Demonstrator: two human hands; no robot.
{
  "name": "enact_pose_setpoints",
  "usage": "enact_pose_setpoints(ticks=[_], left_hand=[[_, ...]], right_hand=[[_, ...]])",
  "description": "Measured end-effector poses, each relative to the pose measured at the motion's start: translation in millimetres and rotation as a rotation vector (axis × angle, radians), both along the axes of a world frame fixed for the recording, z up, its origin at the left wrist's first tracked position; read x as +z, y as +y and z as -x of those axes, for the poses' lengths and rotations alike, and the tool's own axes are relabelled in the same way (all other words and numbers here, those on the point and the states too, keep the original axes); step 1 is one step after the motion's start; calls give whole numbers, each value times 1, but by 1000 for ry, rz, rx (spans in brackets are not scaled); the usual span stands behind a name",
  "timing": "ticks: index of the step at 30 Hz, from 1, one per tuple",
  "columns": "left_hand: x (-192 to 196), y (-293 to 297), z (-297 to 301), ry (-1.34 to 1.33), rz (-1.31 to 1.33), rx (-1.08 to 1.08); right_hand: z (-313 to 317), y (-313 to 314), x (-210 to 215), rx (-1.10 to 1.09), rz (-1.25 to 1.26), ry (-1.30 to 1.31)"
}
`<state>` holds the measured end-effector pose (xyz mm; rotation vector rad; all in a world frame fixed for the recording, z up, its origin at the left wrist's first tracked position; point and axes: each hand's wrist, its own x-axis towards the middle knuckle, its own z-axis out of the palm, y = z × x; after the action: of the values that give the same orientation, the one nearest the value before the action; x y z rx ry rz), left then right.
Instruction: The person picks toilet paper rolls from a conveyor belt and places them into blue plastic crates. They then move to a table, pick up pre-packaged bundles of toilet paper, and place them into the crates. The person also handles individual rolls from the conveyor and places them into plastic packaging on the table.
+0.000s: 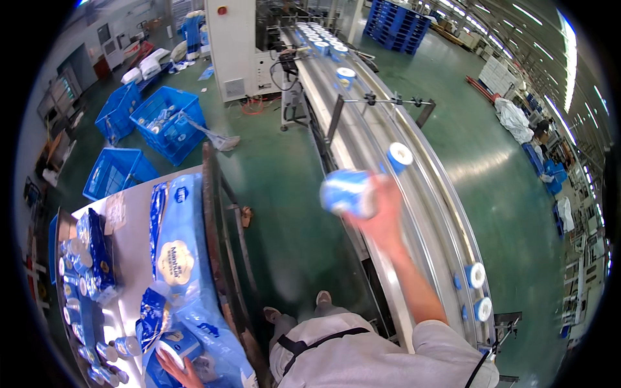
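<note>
My right hand [381, 216] is raised over the near side of the conveyor, its fingers closed round a blue-and-white wrapped paper roll [346, 193], both blurred by motion. Another wrapped roll [400, 155] stands on the belt just beyond it. At the lower left, my left hand [178, 370] grips the white end of a wrapped paper roll [169, 354] at the mouth of a large blue plastic bag [187, 226]. This bag lies along the table's right side. A crumpled dark blue pack wrapper [154, 317] sits just above that hand.
The conveyor [372, 123] runs from far to near, with several rolls on it. Loose rolls and a dark blue pack [97, 255] lie on the left of the table [132, 239]. Blue crates [169, 123] stand on the floor beyond. Blue pallets [396, 27] are stacked far off.
</note>
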<state>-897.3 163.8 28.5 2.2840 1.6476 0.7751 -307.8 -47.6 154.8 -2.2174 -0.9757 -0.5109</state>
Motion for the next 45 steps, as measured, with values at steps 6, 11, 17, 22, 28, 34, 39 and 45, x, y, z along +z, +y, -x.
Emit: enact_pose_setpoints(ticks=[6, 11, 17, 22, 28, 34, 39, 45], left_hand=[[-43, 8, -30, -277, -34, 1], [-97, -12, 15, -542, 160, 209], [-61, 2, -38, -610, 290, 121], [-47, -1, -28, -607, 274, 115], [-33, -35, -36, -476, 314, 66], [-11, -7, -17, -553, 542, -74], [-55, 23, -18, -476, 523, -57], [-147, 43, 12, 339, -73, -36]], right_hand=[[-197, -252, -43, -778, 255, -274], [-294, -288, -131, -622, 483, -12], [-344, -273, -175, -306, 387, 64], [-43, 24, -63, 422, -45, 559], [294, 174, -60, 1372, 441, 158], [354, 198, -89, 1212, 564, -15], [325, 157, -99, 1258, 208, 238], [137, 37, -10, 684, -84, 302]])
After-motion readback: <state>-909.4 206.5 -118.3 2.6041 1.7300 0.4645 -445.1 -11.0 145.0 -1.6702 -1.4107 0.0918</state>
